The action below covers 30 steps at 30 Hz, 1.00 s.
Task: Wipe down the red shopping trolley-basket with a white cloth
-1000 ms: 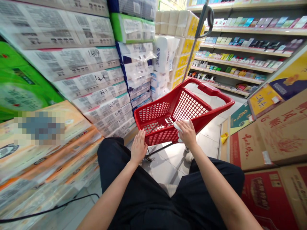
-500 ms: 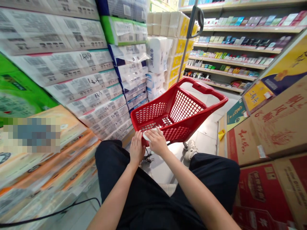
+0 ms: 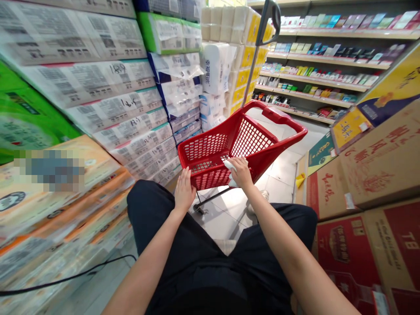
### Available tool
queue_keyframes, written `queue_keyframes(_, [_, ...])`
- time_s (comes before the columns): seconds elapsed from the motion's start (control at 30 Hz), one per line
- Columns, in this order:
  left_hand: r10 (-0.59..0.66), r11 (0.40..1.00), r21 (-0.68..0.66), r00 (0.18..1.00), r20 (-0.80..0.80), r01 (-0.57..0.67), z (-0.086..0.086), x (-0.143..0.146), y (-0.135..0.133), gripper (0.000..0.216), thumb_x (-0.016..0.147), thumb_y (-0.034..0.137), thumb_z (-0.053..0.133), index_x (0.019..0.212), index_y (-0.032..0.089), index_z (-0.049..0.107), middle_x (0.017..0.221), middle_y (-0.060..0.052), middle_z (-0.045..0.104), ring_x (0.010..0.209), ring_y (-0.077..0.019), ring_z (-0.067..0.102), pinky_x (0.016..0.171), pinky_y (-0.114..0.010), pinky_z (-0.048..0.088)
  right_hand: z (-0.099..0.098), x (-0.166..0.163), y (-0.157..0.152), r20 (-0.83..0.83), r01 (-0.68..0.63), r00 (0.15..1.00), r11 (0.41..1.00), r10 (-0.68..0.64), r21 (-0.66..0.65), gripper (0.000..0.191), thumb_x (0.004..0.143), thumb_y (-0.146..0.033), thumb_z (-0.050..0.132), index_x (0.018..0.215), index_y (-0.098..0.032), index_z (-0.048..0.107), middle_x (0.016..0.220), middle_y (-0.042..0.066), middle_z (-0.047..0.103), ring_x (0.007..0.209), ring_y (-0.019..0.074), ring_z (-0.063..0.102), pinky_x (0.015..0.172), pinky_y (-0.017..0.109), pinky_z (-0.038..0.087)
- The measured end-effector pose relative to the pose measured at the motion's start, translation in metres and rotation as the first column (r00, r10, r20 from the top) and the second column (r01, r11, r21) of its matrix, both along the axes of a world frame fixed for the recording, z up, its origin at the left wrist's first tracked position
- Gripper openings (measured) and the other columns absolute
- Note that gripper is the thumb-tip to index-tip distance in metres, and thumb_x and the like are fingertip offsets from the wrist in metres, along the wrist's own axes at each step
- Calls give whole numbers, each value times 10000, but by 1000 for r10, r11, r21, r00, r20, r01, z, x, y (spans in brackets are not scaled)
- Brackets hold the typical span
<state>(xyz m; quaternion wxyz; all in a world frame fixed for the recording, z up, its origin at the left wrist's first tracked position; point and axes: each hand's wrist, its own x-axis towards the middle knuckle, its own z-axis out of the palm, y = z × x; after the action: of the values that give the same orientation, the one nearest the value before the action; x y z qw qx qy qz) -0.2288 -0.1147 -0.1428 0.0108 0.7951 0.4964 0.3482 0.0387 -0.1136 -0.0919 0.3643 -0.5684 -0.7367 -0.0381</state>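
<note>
In front of my knees stands a red plastic shopping cart (image 3: 205,147) with lattice walls. My left hand (image 3: 185,190) grips its near left corner, the fingers lying against the rim. A crumpled white cloth (image 3: 231,179) is in my right hand (image 3: 242,173), which presses it against the top rim of the cart's near side. The cloth could be a tissue; its kind is not clear. The fingers of my right hand bend over the rim and partly cover the cloth.
Stacked packs of tissue paper (image 3: 131,105) rise on the left, near orange packs (image 3: 108,175). Cardboard cartons (image 3: 367,175) stand on the right. Shelves of small goods (image 3: 328,57) are behind the cart. A pole with a grey handle (image 3: 259,39) stands beyond it. A black cable (image 3: 65,278) runs lower left.
My right hand has slid the white cloth rightward along the cart's rim, away from my left hand. My left hand stays at the corner. The view has shifted slightly.
</note>
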Motion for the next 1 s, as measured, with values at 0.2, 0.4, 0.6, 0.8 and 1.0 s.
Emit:
queue_keyframes(0.2, [-29, 996, -89, 999, -39, 26, 11, 0, 27, 689, 794, 119, 487, 1464, 136, 325, 1541, -136, 360, 1447, -270, 298, 1178, -480, 288, 7, 8, 18, 11, 19, 1000, 998, -18, -53, 375, 847, -127, 421, 1142, -189, 645, 1171, 76, 662, 1140, 232, 515, 1112, 432, 282])
queue_keyframes(0.4, [-108, 989, -111, 988, -109, 96, 10, 7, 39, 718, 786, 144, 498, 1476, 100, 303, 1557, -157, 320, 1450, -285, 286, 1181, -471, 276, 11, 22, 22, 32, 26, 999, 998, -25, -61, 377, 843, -122, 425, 1145, -173, 645, 1152, 91, 666, 1111, 235, 526, 1072, 419, 324])
queue_keyframes(0.6, [-115, 989, -107, 988, -104, 104, 7, 19, 43, 760, 772, 134, 519, 1488, 107, 266, 1570, -160, 289, 1459, -292, 261, 1177, -485, 278, 12, 31, 22, 52, 45, 998, 997, -41, -67, 371, 842, -120, 429, 1144, -168, 640, 1170, 95, 659, 1114, 228, 523, 1063, 403, 334])
queue_keyframes(0.8, [-121, 988, -113, 987, -103, 109, 10, 22, 48, 758, 766, 139, 523, 1481, 105, 272, 1570, -162, 287, 1464, -289, 247, 1185, -483, 269, 9, 29, 23, 33, 72, 997, 996, -71, -44, 374, 849, -122, 419, 1155, -162, 631, 1178, 100, 655, 1135, 228, 517, 1068, 396, 324])
queue_keyframes(1.0, [-157, 983, -112, 980, -125, 144, 11, 20, 39, 781, 771, 146, 528, 1493, 99, 235, 1578, -173, 260, 1469, -290, 229, 1185, -485, 269, 8, 28, 16, -5, 89, 996, 996, -89, -18, 392, 832, -119, 407, 1149, -177, 630, 1165, 96, 658, 1131, 236, 526, 1080, 445, 312])
